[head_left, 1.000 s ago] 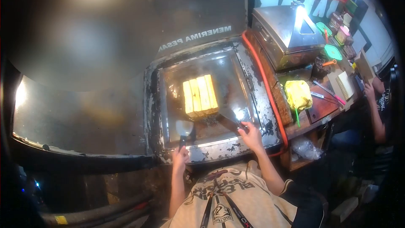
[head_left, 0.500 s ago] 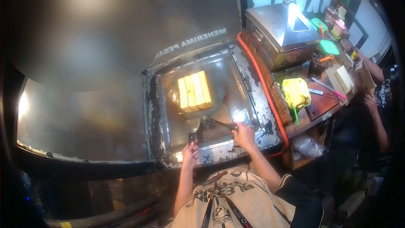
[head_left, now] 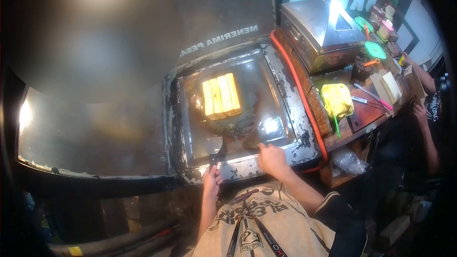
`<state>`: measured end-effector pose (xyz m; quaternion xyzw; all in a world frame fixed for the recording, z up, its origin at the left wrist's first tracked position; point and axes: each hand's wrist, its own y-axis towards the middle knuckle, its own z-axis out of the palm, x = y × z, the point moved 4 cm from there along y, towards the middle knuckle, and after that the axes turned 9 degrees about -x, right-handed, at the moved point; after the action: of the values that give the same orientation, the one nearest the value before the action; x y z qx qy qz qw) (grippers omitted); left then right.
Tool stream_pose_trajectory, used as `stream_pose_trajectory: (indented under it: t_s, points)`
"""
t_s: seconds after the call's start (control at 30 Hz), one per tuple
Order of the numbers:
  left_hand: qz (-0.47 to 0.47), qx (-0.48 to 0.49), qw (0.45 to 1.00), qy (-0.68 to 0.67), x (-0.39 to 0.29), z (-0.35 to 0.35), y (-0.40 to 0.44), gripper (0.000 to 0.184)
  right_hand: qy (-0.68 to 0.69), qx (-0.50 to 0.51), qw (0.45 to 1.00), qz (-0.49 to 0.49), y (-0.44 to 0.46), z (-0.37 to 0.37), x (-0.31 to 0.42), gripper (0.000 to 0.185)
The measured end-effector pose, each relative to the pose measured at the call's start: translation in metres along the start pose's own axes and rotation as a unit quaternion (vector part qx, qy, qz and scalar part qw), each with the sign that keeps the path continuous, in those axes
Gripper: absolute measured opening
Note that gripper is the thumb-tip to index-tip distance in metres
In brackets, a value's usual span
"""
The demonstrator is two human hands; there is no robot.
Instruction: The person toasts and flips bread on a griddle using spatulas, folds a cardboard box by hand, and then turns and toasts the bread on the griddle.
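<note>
A block of toasted bread slices (head_left: 221,96), yellow-gold and side by side, lies on the flat metal griddle (head_left: 195,131). My left hand (head_left: 212,181) is closed around the black handle of a spatula (head_left: 215,145), whose metal blade rests low over the griddle, nearer me than the bread and apart from it. In my right hand (head_left: 273,159), the fingers wrap a second spatula (head_left: 252,139); its dark blade points toward the griddle's middle, and its handle is mostly covered by the hand. Dark residue marks the surface between the blades and the bread.
An orange hose (head_left: 300,90) runs along the griddle's right side. Beyond it are a metal box (head_left: 319,33), a tub of yellow spread (head_left: 337,100) with a green handle, and a cutting board (head_left: 366,114) with a knife. At far right, another person's hand (head_left: 420,111) is beside a cardboard box (head_left: 413,83).
Both spatula blades are now farther from the bread, nearer the griddle's front edge. My right hand has turned and drawn slightly toward me. The view has shifted a little.
</note>
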<state>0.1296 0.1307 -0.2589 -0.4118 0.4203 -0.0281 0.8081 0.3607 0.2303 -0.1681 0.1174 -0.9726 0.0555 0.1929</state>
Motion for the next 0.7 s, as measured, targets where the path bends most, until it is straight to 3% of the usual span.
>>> stream_pose_trajectory:
  t_s: [0.1, 0.2, 0.3, 0.43, 0.53, 0.7]
  points:
    - [0.017, -0.009, 1.000, -0.002, -0.003, -0.005, -0.002, 0.011, 0.016, -0.002, 0.997, -0.075, 0.027, 0.032, 0.030, 0.032]
    - [0.035, -0.025, 0.999, -0.013, -0.005, -0.008, -0.011, 0.009, 0.017, -0.088, 0.991, -0.099, 0.064, 0.060, 0.048, 0.028]
    - [0.065, -0.052, 0.996, -0.028, -0.015, -0.018, -0.021, 0.008, 0.007, -0.046, 0.990, -0.133, 0.067, 0.019, 0.084, 0.024]
    - [0.084, -0.032, 0.995, -0.044, -0.016, -0.033, -0.030, 0.010, 0.026, -0.005, 0.972, -0.233, 0.094, 0.031, 0.109, 0.022]
    - [0.088, -0.029, 0.995, -0.040, -0.017, -0.042, -0.031, 0.011, -0.058, 0.047, 0.970, -0.233, 0.130, 0.053, 0.109, 0.018]
    - [0.087, -0.034, 0.995, -0.045, -0.020, -0.043, -0.035, 0.010, -0.149, -0.007, 0.975, -0.164, 0.145, 0.011, 0.046, 0.012]
